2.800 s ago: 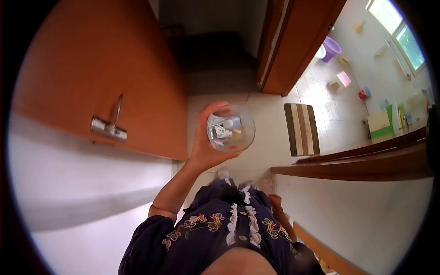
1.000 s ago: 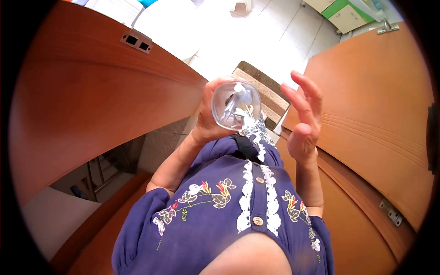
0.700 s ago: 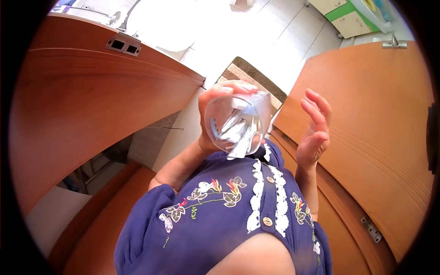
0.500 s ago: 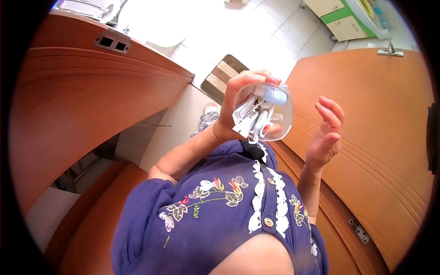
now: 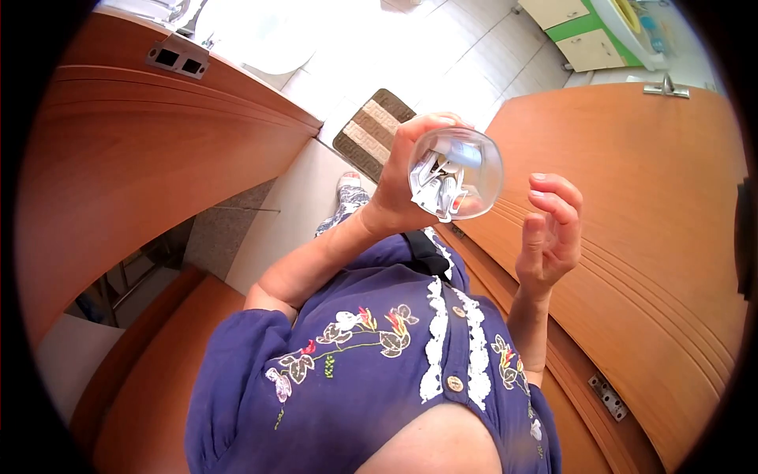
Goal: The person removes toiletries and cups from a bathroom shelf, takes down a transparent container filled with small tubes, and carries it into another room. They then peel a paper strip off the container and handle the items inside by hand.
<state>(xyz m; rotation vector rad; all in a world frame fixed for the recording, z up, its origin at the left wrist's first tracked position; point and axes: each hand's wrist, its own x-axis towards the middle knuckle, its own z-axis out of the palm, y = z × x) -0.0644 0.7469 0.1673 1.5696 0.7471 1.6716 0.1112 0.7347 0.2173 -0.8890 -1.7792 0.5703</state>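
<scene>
My left hand (image 5: 397, 180) is wrapped round a clear see-through cup (image 5: 491, 186), held up in front of my chest with its round opening towards me. Inside the cup lie several small white and silvery pieces (image 5: 437, 189), too jumbled to name, beside a pale blue cylinder (image 5: 464, 153). A touch of orange shows at the lower part of the cup. My right hand (image 5: 557, 233) is to the right of the cup, apart from it, fingers loosely curled and spread with nothing in them.
A wooden door (image 5: 616, 197) with a metal handle (image 5: 666, 88) stands at right. Another wooden panel with a strike plate (image 5: 178, 60) is at left. Beyond lie a brown striped mat (image 5: 367, 130), floor tiles, a white basin or toilet (image 5: 272, 47), and a green and cream cabinet (image 5: 588, 39).
The cup is turned slightly, its opening facing me a little more directly. My right hand has turned and its fingers curl differently. The whole view has shifted slightly.
</scene>
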